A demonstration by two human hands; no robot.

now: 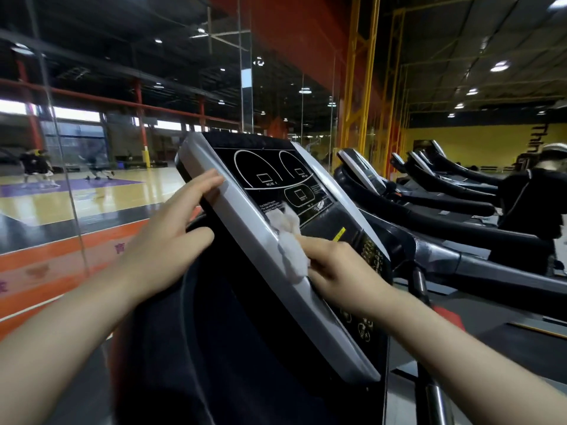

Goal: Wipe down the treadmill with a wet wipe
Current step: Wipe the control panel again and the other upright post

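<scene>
The right hand (340, 268) pinches a crumpled white wet wipe (290, 240) between curled fingers and thumb, and holds it against the grey left frame of the treadmill console (254, 216), where the frame meets the black display panel (276, 176). The wipe lies partly on the grey edge and partly on the lower part of the panel, just beside a small yellow label (339, 234). The left hand (171, 228) is spread, its straight fingers laid on the outer side of the same grey frame, higher up, and its thumb beneath against the dark back of the console. To the right, farther treadmills (429, 191) stand in a row, and a person in dark clothes (534, 204) is on one of them. Behind glass panes on the left lies a court floor (76, 194) with blurred figures.
</scene>
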